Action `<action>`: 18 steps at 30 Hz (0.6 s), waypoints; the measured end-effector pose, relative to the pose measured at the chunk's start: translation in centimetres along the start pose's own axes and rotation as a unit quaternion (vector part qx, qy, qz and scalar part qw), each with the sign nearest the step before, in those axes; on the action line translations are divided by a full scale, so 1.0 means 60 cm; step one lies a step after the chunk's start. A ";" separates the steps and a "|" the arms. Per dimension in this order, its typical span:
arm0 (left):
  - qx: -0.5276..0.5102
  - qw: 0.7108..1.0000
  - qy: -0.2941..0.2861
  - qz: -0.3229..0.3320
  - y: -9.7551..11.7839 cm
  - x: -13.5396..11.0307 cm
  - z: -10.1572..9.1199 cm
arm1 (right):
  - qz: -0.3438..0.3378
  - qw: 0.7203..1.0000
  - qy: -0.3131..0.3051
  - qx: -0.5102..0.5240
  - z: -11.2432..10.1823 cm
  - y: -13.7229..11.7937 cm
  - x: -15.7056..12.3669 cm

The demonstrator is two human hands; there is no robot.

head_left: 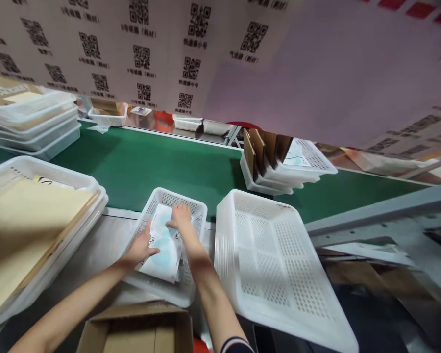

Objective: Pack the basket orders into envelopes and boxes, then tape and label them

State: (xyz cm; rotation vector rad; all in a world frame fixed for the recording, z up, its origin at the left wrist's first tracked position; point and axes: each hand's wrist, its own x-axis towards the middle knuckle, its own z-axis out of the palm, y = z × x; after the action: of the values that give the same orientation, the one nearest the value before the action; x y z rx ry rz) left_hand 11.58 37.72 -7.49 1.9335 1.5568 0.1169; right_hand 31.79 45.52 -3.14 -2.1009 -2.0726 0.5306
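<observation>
A white perforated basket (200, 210) sits in front of me with a flat white packet (165, 245) in it, printed with pale blue shapes and dark marks. My left hand (142, 246) is at the packet's left edge, thumb spread away from the fingers. Over the packet's upper right side lies my right hand (181, 215), its thumb apart and its fingers reaching toward the basket's far end. Both hands seem to touch the packet without gripping it. Close to me, below the basket, stands an open cardboard box (139, 338).
A stack of white baskets (228, 245) stands right, and another holding yellowish sheets (29, 215) stands left. Behind runs a green conveyor belt (161, 162) bearing more stacked baskets (59, 142) and baskets with cardboard pieces (257, 152). A panel with QR codes (220, 63) hangs low overhead.
</observation>
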 end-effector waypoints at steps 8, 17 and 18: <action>0.062 0.994 0.039 0.084 0.023 -0.099 -0.023 | -0.097 0.995 -0.018 -0.002 -0.007 -0.034 -0.127; -0.023 0.996 -0.038 0.074 0.035 -0.115 -0.091 | -0.097 0.988 0.109 0.052 -0.180 -0.089 -0.220; -0.036 0.996 -0.029 0.075 0.042 -0.123 -0.101 | -0.108 0.979 0.148 0.083 -0.207 -0.085 -0.265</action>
State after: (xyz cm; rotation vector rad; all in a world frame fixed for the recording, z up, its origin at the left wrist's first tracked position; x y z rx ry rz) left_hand 8.84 33.41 0.98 1.9770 1.3513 0.1764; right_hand 31.48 31.78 12.47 -1.7158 -1.9760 0.3238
